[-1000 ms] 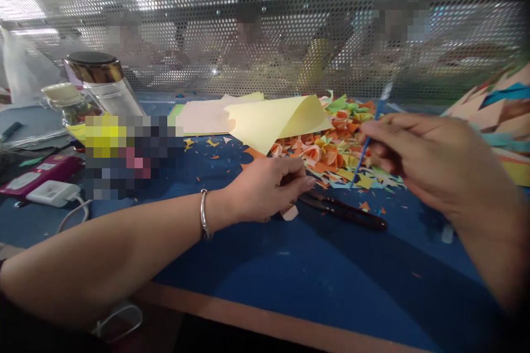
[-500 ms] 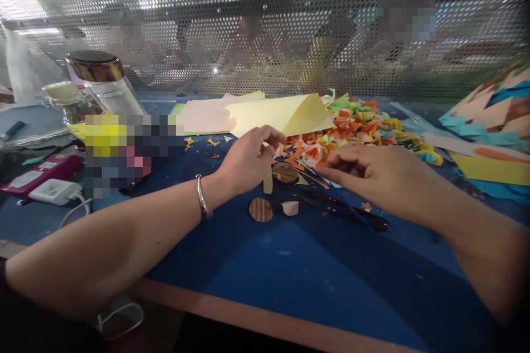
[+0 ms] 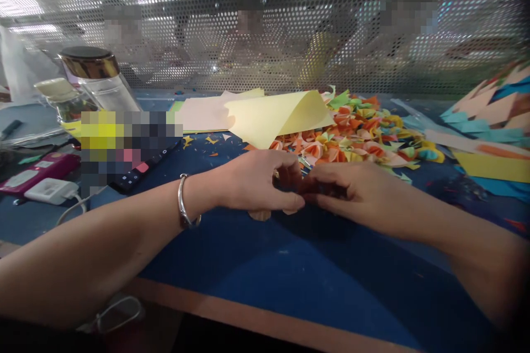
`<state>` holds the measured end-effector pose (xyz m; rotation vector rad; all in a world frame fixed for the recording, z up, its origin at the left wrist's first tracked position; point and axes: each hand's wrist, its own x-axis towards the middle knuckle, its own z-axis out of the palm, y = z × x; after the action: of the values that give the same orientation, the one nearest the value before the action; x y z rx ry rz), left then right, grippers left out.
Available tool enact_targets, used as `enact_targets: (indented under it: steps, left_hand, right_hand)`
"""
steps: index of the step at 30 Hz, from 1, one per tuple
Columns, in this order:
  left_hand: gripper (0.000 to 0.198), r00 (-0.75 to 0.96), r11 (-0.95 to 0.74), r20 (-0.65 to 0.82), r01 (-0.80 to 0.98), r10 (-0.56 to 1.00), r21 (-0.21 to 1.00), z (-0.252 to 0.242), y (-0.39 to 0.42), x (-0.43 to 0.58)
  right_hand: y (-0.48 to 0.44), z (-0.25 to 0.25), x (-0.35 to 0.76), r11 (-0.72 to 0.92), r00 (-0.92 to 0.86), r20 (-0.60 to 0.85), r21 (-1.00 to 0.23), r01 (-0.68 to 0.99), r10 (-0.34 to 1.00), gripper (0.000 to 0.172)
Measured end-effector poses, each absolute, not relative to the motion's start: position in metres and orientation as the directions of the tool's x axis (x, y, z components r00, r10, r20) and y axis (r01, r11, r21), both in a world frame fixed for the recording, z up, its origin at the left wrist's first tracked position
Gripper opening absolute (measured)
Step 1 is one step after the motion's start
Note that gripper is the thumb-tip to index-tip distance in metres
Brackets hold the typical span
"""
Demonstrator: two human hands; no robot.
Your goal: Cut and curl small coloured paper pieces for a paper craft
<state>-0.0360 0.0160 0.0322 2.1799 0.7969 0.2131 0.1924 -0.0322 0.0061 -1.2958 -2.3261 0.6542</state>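
Observation:
My left hand [image 3: 259,182], with a bracelet [image 3: 182,204] at its wrist, curls its fingers and thumb toward my right hand [image 3: 360,193]. The fingertips of both hands meet above the blue table in a pinch. Whatever lies between them is too small or too hidden to make out. A striped wooden disc [image 3: 260,215] peeks out below my left hand. Just under my left thumb shows the edge of a small pale paper piece [image 3: 290,212]. Behind the hands lies a heap of folded colored paper pieces [image 3: 360,127], and a curled pale yellow sheet [image 3: 269,113] beside it.
A clear bottle with a gold-brown lid [image 3: 89,63], a smaller bottle [image 3: 56,88], a phone [image 3: 138,171], a magenta box [image 3: 45,174] and a white charger [image 3: 52,190] stand at left. A layered paper piece [image 3: 492,107] is at right. Behind runs a perforated metal screen [image 3: 281,55].
Both hands have come together, my left hand moving right and down and my right hand shifting slightly left and down. They now cover most of the discs, paper scraps and the scissors seen before.

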Motion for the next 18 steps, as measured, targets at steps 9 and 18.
enact_targets:
  steps: [9,18]
  left_hand:
    - [0.011,0.785,-0.373,-0.083,0.382,0.614,0.845,0.019,0.017,-0.036]
    - [0.006,0.698,-0.24,0.013,0.228,0.716,0.944,0.011,0.022,-0.03]
  right_hand:
    - [-0.033,0.005,0.192,0.462,-0.472,0.139,-0.561,0.687,0.871,0.022]
    - [-0.037,0.01,0.188,0.402,-0.349,0.215,-0.632,0.663,0.912,0.027]
